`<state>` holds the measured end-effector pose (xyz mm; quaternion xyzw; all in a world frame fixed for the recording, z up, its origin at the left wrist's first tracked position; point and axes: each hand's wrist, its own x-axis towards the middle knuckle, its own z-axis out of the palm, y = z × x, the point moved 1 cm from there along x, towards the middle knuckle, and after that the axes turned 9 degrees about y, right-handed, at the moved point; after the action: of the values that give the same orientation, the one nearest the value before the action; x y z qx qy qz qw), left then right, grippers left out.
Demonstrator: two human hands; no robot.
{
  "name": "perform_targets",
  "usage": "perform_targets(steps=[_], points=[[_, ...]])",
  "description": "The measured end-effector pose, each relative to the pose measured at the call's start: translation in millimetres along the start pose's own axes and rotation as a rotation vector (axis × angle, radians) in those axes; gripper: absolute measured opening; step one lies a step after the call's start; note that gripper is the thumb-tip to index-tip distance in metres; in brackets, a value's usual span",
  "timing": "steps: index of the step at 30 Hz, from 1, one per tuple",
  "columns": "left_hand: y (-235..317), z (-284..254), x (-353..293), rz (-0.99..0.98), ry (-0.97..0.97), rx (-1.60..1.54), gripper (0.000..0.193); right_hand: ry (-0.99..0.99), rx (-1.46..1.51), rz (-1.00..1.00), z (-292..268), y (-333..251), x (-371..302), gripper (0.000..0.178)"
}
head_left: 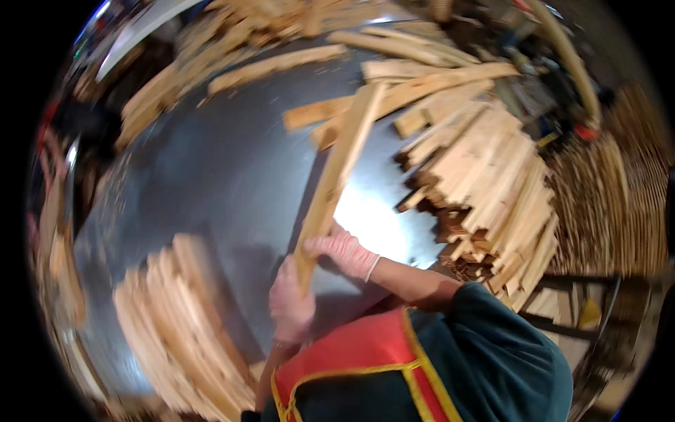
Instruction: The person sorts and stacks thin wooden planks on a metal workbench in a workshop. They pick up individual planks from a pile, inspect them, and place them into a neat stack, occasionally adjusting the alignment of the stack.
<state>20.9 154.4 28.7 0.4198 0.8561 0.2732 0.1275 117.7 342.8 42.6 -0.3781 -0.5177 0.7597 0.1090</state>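
A long pale wooden board (337, 165) is held in both my gloved hands, its far end pointing away across the metal table. My left hand (291, 299) grips its near end from the left side. My right hand (343, 252) closes round it a little farther up, thumb lying across the top face. Beyond the board's far end, several loose boards (415, 91) lie crossed over each other. To the left of my left hand is a neat row of stacked boards (176, 320), slightly blurred.
The shiny metal table (225, 162) spreads out under the boards. A large heap of boards (492, 183) lies at the right, ends uneven. More wood pieces (239, 32) line the far edge. A yellowish hose (573, 63) hangs at the far right, near tall wood stacks (598, 204).
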Motion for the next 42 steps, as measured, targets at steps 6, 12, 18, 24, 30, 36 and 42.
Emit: perform_targets(steps=[6,12,18,24,30,36,42], points=[[66.1,24.8,85.9,0.018,-0.224,-0.405,0.062,-0.100,-0.279,-0.045,-95.4,-2.7,-38.7,0.086],[227.2,103.7,209.6,0.180,-0.545,-0.233,0.068,-0.215,-0.247,-0.093,-142.2,23.4,-86.9,0.088],[301.6,189.6,270.3,0.423,-0.792,-0.046,0.076,-0.224,-0.674,-0.146,-197.5,-8.3,-86.6,0.083],[139.0,144.3,325.8,0.594,0.329,0.124,0.089,-0.040,-0.453,0.020,-259.5,-80.5,-87.6,0.079],[-56.5,19.9,295.7,-0.325,-0.018,0.644,0.096,-0.072,0.081,-0.110,-268.5,-94.0,-41.8,0.076],[-4.2,8.8,253.8,-0.455,-0.141,-0.030,0.078,-0.311,-0.582,-0.119,-214.5,-130.8,5.2,0.079],[43.5,47.9,225.4,-0.519,-0.143,-1.036,0.062,-0.258,0.057,0.133,-131.6,-59.4,27.1,0.087]])
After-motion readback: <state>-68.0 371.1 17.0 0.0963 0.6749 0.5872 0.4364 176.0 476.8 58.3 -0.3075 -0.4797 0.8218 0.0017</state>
